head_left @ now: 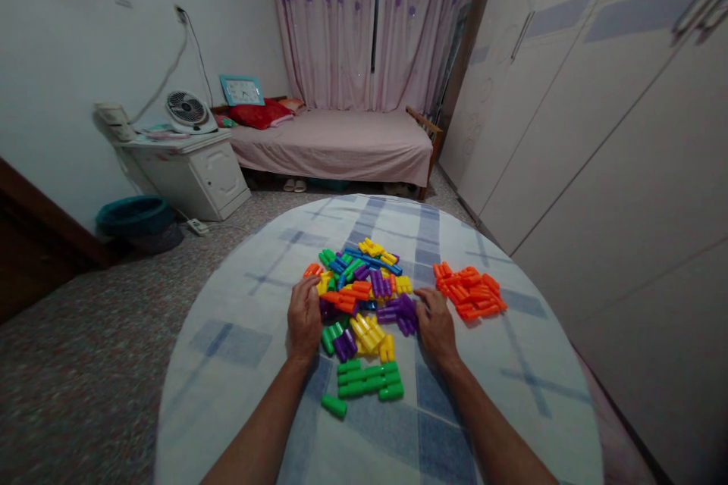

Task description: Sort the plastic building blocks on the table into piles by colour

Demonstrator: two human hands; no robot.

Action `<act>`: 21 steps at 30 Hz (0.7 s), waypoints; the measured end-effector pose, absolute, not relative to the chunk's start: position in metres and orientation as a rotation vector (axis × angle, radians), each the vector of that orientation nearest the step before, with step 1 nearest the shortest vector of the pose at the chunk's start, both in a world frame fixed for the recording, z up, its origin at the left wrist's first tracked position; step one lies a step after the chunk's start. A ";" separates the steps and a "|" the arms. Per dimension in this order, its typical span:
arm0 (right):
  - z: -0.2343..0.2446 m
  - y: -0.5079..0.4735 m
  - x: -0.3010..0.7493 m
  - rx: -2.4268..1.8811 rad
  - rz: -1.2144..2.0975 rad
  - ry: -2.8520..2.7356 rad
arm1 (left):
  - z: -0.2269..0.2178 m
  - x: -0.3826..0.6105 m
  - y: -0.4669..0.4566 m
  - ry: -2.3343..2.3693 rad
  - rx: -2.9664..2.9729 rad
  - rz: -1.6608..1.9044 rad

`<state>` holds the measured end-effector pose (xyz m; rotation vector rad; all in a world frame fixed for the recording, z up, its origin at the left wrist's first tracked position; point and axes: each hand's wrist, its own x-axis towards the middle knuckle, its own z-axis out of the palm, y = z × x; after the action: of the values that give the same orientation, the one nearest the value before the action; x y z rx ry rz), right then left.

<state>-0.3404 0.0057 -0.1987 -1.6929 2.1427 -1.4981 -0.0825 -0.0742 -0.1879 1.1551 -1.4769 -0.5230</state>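
Observation:
A mixed pile of plastic bullet-shaped building blocks in yellow, green, purple, blue and orange lies at the middle of the round table. My left hand rests against the pile's left side, fingers bent loosely, close to some joined orange blocks. At the right side, my right hand has thumb and forefinger apart, beside a purple cluster of blocks. Neither hand shows a block in its grasp, though some fingertips are hidden. Nearer to me lie joined green blocks and a single green block.
A separate heap of orange blocks sits right of my right hand. The checked tablecloth covers the table. Beyond are a bed, a white cabinet with a fan, a bin and a wardrobe.

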 end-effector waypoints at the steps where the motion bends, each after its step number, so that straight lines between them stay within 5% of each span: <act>1: -0.201 0.005 -0.339 -1.633 -1.493 2.139 | -0.186 -0.082 -0.073 -1.416 1.132 -0.532; 12: -0.198 0.003 -0.341 -1.567 -1.436 2.192 | -0.160 -0.063 -0.082 -1.160 1.191 -0.639; 21: -0.193 0.004 -0.342 -1.586 -1.406 2.175 | -0.134 -0.064 -0.094 -1.423 1.278 -0.867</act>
<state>-0.3418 0.0041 -0.1930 -1.5861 2.1752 -1.4056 -0.0641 -0.0940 -0.1338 1.2778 -1.4233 -0.8673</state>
